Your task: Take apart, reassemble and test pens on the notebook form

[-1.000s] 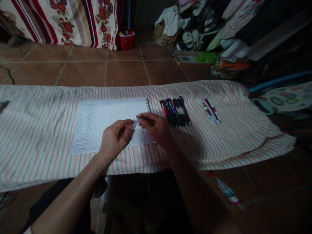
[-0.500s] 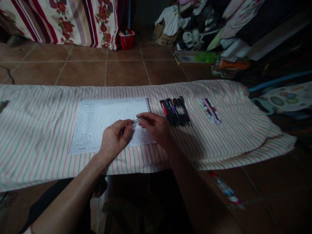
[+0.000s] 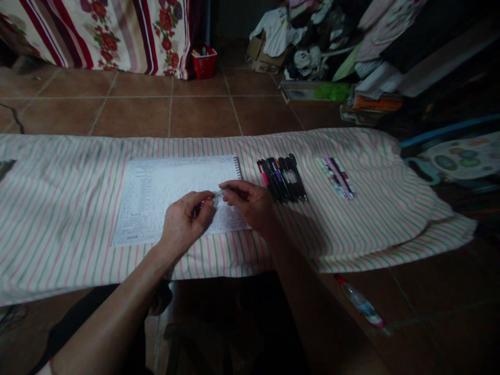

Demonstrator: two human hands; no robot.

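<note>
A red pen (image 3: 207,200) with a thin, pale end (image 3: 217,195) is held above the notebook between my two hands. My left hand (image 3: 184,217) is closed round its red part, thumb against fingers. At the other end, the thumb and fingers of my right hand (image 3: 250,204) pinch the thin end, and the fingertips hide part of it. Underneath lies a spiral notebook (image 3: 179,177), its page covered in print and handwriting. Several dark pens (image 3: 281,178) lie side by side just right of my right hand.
A striped cloth (image 3: 375,208) covers the table. Farther right on it lies a small group of slim pens or refills (image 3: 335,178). A plastic bottle (image 3: 361,302) lies on the tiled floor near the front edge. Beyond the table stand a red basket (image 3: 204,65) and a cardboard box (image 3: 265,56).
</note>
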